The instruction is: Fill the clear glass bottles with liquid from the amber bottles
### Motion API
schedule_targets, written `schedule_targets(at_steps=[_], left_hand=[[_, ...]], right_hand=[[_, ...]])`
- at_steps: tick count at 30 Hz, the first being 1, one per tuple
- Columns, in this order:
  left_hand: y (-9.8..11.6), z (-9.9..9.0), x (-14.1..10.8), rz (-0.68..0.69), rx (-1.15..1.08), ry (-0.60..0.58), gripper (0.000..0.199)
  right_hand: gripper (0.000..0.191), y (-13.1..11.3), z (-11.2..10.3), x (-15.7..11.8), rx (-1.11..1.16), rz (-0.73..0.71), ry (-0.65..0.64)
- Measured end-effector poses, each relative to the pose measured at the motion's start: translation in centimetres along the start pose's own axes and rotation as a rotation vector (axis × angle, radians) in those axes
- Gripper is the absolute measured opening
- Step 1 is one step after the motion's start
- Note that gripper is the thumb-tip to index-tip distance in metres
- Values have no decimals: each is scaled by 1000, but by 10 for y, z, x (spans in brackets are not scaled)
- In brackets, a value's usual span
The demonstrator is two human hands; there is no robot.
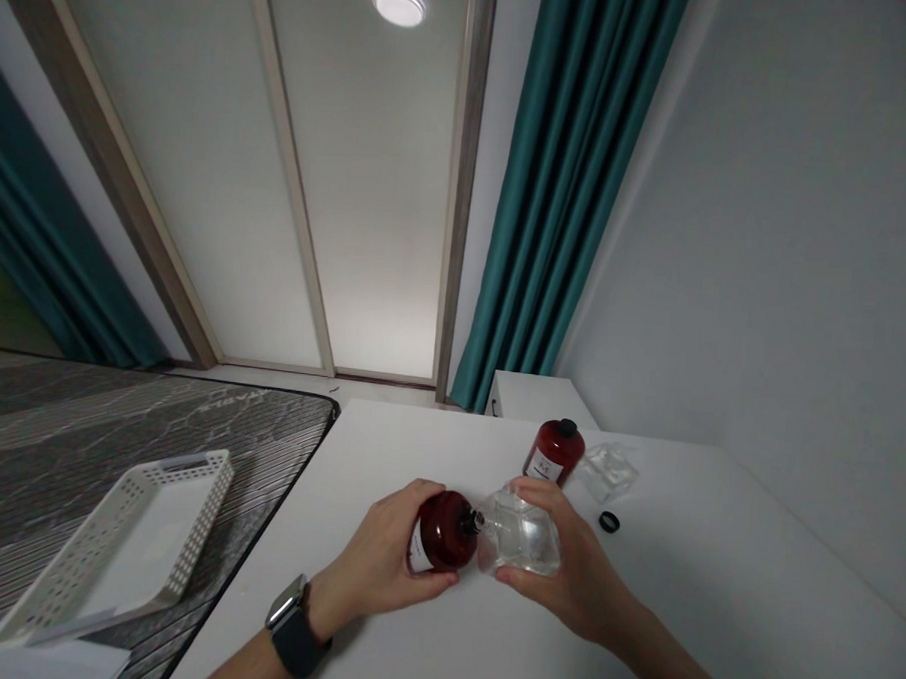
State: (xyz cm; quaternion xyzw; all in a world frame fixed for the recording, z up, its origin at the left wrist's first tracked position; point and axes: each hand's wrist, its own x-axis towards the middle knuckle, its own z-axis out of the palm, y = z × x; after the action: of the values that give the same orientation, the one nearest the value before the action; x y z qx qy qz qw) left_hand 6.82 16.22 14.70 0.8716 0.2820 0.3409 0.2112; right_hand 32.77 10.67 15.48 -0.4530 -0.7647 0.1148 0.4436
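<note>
My left hand [380, 547] is wrapped round a dark red bottle [451, 530] with a white label, tipped so its dark neck points right. In my right hand [575, 555] is a clear, see-through bottle [524, 535], also tilted, its narrow end toward the red bottle. The two mouths meet or nearly meet; whether they touch I cannot tell. Just behind my right hand stands a second dark red bottle [558, 446] with a black cap and a white label. Beside it lie a clear plastic piece [609, 470] and a small black ring [608, 521].
The white table [389, 437] lies under my hands. To its left, a white perforated basket [205, 514] rests on a dark grey patterned surface [269, 422]. A white cabinet [541, 393] stands behind the table, near a teal curtain [556, 204] and the wall [787, 244].
</note>
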Motion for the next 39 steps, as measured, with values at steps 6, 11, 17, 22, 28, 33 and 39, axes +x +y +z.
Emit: schedule_targets(at_steps=[6, 11, 17, 22, 28, 33, 39], left_hand=[[1, 2, -1, -28, -52, 1, 71], [1, 6, -3, -64, -61, 40, 76], [0, 9, -5, -23, -63, 61, 82], [2, 8, -3, -18, -75, 56, 82], [1, 10, -4, -29, -98, 53, 83], [-1, 11, -4, -25, -92, 54, 87], [-1, 11, -4, -11, -105, 50, 87]], right_hand=[[69, -2, -5, 5, -9, -29, -17], [67, -4, -11, 9, -20, -37, -59], [69, -8, -16, 14, -40, -75, -76], [68, -10, -18, 16, -44, -74, -79], [68, -12, -19, 18, -61, -94, -90], [66, -15, -20, 20, -69, -102, -109], [69, -18, -21, 22, -105, -141, -120]])
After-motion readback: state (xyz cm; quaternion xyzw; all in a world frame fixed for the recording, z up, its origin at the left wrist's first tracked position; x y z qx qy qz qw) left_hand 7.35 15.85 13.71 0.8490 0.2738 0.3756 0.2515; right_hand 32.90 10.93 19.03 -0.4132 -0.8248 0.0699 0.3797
